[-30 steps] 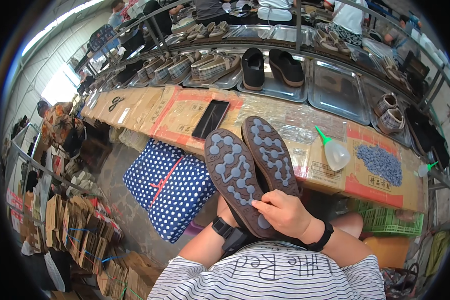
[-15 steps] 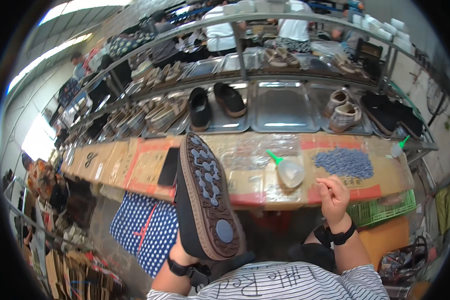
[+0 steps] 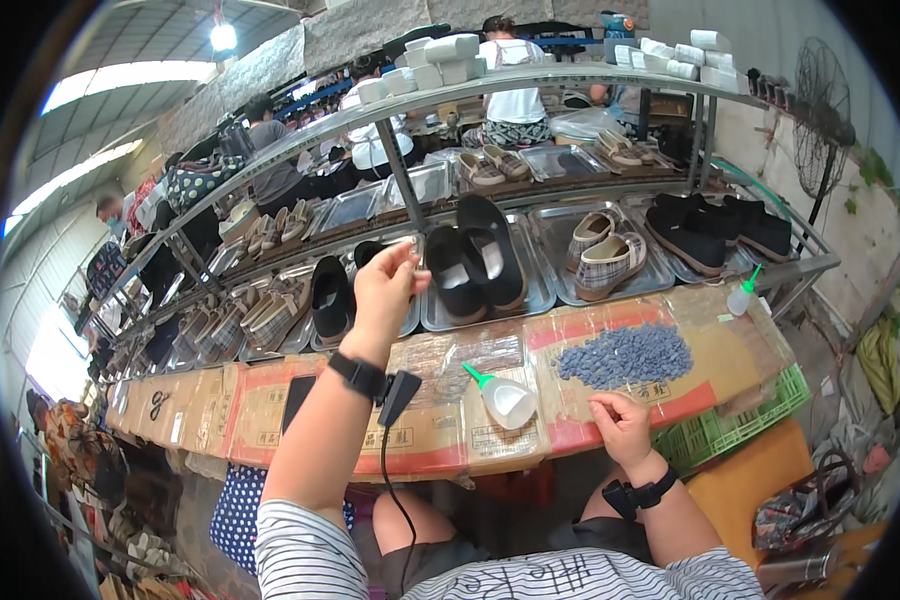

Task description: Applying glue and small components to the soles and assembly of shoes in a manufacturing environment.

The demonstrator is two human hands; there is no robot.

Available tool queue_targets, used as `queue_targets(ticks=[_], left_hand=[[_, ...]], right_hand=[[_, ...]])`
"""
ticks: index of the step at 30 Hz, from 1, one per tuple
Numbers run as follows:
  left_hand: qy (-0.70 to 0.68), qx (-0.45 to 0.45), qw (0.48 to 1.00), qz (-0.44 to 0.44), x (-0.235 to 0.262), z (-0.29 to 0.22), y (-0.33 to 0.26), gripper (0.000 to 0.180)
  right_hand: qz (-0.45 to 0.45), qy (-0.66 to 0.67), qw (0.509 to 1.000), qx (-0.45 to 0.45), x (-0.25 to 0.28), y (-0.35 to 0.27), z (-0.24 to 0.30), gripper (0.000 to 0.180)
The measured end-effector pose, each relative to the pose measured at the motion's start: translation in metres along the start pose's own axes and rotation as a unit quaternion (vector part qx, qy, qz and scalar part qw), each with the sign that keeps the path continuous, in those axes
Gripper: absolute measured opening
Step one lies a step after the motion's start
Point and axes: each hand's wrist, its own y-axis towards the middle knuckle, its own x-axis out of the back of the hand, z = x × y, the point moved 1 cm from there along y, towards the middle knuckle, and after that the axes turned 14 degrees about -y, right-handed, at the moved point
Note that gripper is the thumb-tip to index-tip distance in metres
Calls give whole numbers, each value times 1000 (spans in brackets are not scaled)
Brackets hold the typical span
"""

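My left hand (image 3: 388, 290) is raised over the row of metal trays, its fingers bent but apart, with nothing seen in them. Just right of it, a pair of black slip-on shoes, one black shoe (image 3: 456, 278) and another black shoe (image 3: 498, 255), rests in a metal tray (image 3: 540, 296). My right hand (image 3: 625, 428) hovers by the front edge of the cardboard-covered bench (image 3: 440, 360), fingers curled and closed; what they hold, if anything, is hidden. Near it lie a heap of small blue-grey pieces (image 3: 625, 357) and a clear squeeze bottle with a green nozzle (image 3: 508, 402).
Plaid shoes (image 3: 610, 265) and black shoes (image 3: 685, 238) fill trays to the right. Another black shoe (image 3: 331, 300) stands left of my arm. A metal rack (image 3: 400, 170) runs behind. A second bottle (image 3: 740, 298) stands at the bench's right end; a green crate (image 3: 740, 420) sits below.
My left hand has let go of the black shoe and moved up to the trays. The tray that was bare now holds two black shoes. My right hand stays near the bench edge.
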Motion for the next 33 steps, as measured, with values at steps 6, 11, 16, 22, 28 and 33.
queue_targets(ticks=[6, 11, 16, 22, 28, 33], left_hand=[[125, -3, 992, -15, 35, 20, -103, 20], [59, 71, 992, -85, 91, 57, -168, 19], [29, 55, 994, -88, 111, 66, -188, 21], [2, 27, 995, -98, 96, 76, -193, 23], [186, -149, 969, -66, 86, 81, -185, 18], [165, -132, 975, -75, 96, 75, -190, 17]], right_hand=[[-13, 39, 998, -42, -1, -1, -7, 5], [-21, 39, 995, -84, -7, -2, -21, 25], [-14, 6, 997, -77, -8, 3, -23, 31], [2, -51, 995, -84, -1, 6, -49, 36], [11, -60, 997, -45, 9, 12, -89, 38], [13, -33, 998, -57, 0, 18, -98, 39]])
